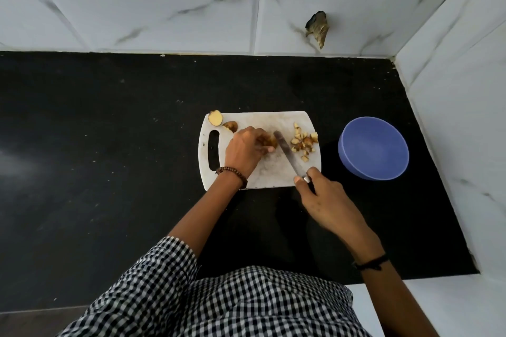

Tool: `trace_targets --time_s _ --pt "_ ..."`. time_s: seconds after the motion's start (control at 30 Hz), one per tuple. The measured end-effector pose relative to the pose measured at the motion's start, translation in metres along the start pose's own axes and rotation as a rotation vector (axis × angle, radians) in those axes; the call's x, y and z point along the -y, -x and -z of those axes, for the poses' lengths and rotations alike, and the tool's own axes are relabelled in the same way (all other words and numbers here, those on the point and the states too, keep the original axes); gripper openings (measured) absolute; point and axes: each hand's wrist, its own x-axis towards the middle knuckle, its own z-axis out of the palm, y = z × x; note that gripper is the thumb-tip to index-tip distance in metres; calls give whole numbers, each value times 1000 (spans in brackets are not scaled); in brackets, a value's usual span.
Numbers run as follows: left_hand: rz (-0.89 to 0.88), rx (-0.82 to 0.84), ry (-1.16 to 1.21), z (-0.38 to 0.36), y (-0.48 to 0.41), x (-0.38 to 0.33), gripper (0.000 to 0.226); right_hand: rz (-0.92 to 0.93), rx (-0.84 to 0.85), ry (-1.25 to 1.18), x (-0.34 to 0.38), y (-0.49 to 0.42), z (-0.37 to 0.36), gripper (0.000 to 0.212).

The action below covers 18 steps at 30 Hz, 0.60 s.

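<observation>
A white cutting board [273,120] lies on the black counter. My left hand [246,149] pinches a brown ginger piece [271,142] against the board's middle. My right hand [323,200] grips the handle of a knife [286,152], whose blade runs up and left across the board, its tip right beside the held piece. A pile of several chopped ginger bits [304,142] sits on the board's right side. Two larger ginger pieces rest at the far left corner, one [215,117] on the edge and one [230,126] just inside it.
A blue bowl [373,148] stands on the black counter [109,145] right of the board. White marble-pattern tile walls close the back and right side. A broken hole [317,28] shows in the back wall. The counter's front edge runs near my checked shirt.
</observation>
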Motion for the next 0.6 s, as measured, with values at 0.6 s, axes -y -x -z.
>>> trace_targets --time_s 0.6 --pt "-77 -32 50 11 4 1 17 321 -225 30 20 -116 -17 42"
